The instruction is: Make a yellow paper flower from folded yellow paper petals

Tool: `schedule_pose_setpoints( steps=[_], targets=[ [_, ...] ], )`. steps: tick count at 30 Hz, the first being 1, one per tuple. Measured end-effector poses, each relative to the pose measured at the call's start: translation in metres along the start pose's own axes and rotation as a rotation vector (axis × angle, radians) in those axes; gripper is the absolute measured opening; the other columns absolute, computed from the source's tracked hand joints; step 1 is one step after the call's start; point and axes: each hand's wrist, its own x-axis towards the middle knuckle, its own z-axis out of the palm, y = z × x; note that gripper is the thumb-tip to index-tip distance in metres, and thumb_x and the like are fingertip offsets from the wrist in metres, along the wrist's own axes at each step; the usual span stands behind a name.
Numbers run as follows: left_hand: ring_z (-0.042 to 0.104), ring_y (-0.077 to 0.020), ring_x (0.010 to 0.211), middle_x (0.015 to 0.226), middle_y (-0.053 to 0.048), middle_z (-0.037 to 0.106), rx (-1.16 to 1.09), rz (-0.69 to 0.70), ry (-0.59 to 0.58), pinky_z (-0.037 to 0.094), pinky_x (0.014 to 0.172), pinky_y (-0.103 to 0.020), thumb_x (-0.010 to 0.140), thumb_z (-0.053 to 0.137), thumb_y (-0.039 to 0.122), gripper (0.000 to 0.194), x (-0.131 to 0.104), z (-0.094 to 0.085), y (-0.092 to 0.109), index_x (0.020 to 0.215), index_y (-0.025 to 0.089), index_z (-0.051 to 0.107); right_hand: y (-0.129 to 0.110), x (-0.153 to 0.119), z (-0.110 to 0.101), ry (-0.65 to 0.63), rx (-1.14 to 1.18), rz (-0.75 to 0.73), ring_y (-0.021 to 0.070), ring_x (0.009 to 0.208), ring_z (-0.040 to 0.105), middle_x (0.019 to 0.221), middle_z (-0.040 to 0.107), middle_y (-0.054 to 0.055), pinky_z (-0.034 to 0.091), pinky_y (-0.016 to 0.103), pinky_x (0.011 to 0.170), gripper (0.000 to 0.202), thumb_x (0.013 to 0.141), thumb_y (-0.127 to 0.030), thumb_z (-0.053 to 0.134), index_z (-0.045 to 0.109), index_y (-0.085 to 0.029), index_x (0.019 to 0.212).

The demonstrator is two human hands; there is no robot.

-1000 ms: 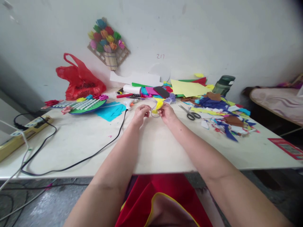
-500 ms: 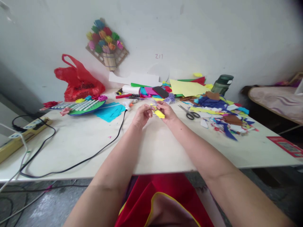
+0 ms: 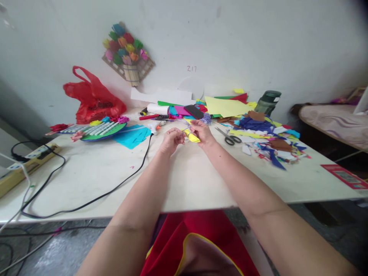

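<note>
My right hand [image 3: 202, 133] pinches a folded piece of yellow crepe paper [image 3: 193, 137], its pointed end aimed down and to the right. A thin purple thread [image 3: 186, 132] crosses the yellow paper. Close beside it on the left, my left hand [image 3: 173, 139] is closed, with thumb and fingertips drawn together at the thread; the thread's end is too fine to follow. Just behind the right hand lies a tangle of purple yarn [image 3: 206, 118]. Black-handled scissors [image 3: 232, 139] rest on the table to the right.
A glue gun [image 3: 155, 127] with a black cord [image 3: 115, 189] lies left. Blue paper [image 3: 133, 137], a flower-decorated board [image 3: 107, 132] and a red bag [image 3: 96, 101] stand beyond. Coloured scraps [image 3: 280, 143], a phone [image 3: 193, 111] and a green bottle [image 3: 268, 102] are behind and right.
The view has shifted slightly. Both hands stay around the yellow paper, with only small finger movements; the thread across it shows more clearly.
</note>
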Motion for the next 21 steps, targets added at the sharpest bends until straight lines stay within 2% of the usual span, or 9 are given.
schedule_pose_setpoints(
  steps=[5,7,9,11,14,17,19,21],
  targets=[
    [0.057,-0.009,0.051,0.068,-0.003,0.064,-0.091,-0.04,0.147,0.05,0.057,-0.024,0.072,0.056,0.033,0.017,0.006,-0.009,0.002,0.072,0.016,0.053,0.003,0.004,-0.006,0.084,0.014,-0.01,0.0046,0.04,0.035,0.049,0.045,-0.009,0.027,0.019,0.042,0.019,0.063,-0.019,0.065,0.053,-0.02,0.078],
    [0.057,-0.0091,0.052,0.068,-0.003,0.064,-0.124,-0.058,0.248,0.05,0.059,-0.024,0.076,0.054,0.036,0.02,0.009,-0.013,0.002,0.072,0.017,0.052,0.002,0.005,-0.009,0.105,0.04,-0.013,0.0046,0.039,0.036,0.049,0.046,-0.009,0.028,0.019,0.042,0.018,0.065,-0.018,0.065,0.053,-0.02,0.078],
    [0.058,-0.0101,0.05,0.065,-0.004,0.064,-0.09,-0.117,0.281,0.05,0.057,-0.024,0.078,0.054,0.039,0.025,0.011,-0.015,0.001,0.069,0.016,0.052,0.001,0.006,-0.009,0.118,0.061,-0.018,0.0044,0.04,0.037,0.049,0.047,-0.009,0.029,0.018,0.042,0.016,0.066,-0.016,0.064,0.053,-0.019,0.078],
    [0.06,-0.0131,0.051,0.063,-0.007,0.064,-0.024,-0.214,0.231,0.051,0.055,-0.027,0.079,0.054,0.047,0.033,0.01,-0.014,-0.001,0.069,0.015,0.054,0.002,0.005,-0.009,0.11,0.06,-0.019,0.0042,0.04,0.038,0.05,0.048,-0.009,0.03,0.018,0.041,0.016,0.067,-0.016,0.064,0.054,-0.019,0.079],
    [0.065,-0.0191,0.059,0.066,-0.011,0.066,0.029,-0.343,0.084,0.054,0.059,-0.032,0.077,0.054,0.057,0.045,0.006,-0.007,-0.002,0.072,0.013,0.059,0.005,0.001,-0.007,0.056,0.032,-0.015,0.0042,0.041,0.041,0.053,0.051,-0.008,0.033,0.018,0.042,0.019,0.068,-0.018,0.066,0.055,-0.019,0.083],
    [0.067,-0.0202,0.07,0.076,-0.011,0.068,0.027,-0.338,-0.075,0.055,0.064,-0.032,0.076,0.063,0.044,0.032,0.0,0.001,-0.001,0.082,0.013,0.063,0.011,-0.001,-0.004,0.017,0.005,0.002,0.0054,0.042,0.045,0.055,0.054,-0.007,0.035,0.018,0.04,0.022,0.066,-0.022,0.069,0.056,-0.019,0.084],
    [0.067,-0.0193,0.07,0.076,-0.01,0.069,0.05,-0.304,-0.094,0.054,0.063,-0.029,0.073,0.068,0.035,0.025,-0.001,0.002,-0.001,0.083,0.012,0.064,0.014,-0.003,-0.002,0.001,-0.005,0.012,0.006,0.043,0.047,0.057,0.057,-0.006,0.035,0.018,0.039,0.025,0.064,-0.023,0.071,0.056,-0.019,0.083],
    [0.067,-0.0185,0.068,0.074,-0.01,0.068,0.075,-0.249,-0.057,0.052,0.061,-0.027,0.07,0.071,0.029,0.021,-0.001,-0.001,-0.001,0.079,0.011,0.063,0.014,-0.003,-0.001,-0.028,-0.001,0.022,0.0057,0.043,0.046,0.06,0.059,-0.005,0.034,0.018,0.038,0.026,0.063,-0.024,0.072,0.056,-0.018,0.083]
  ],
)
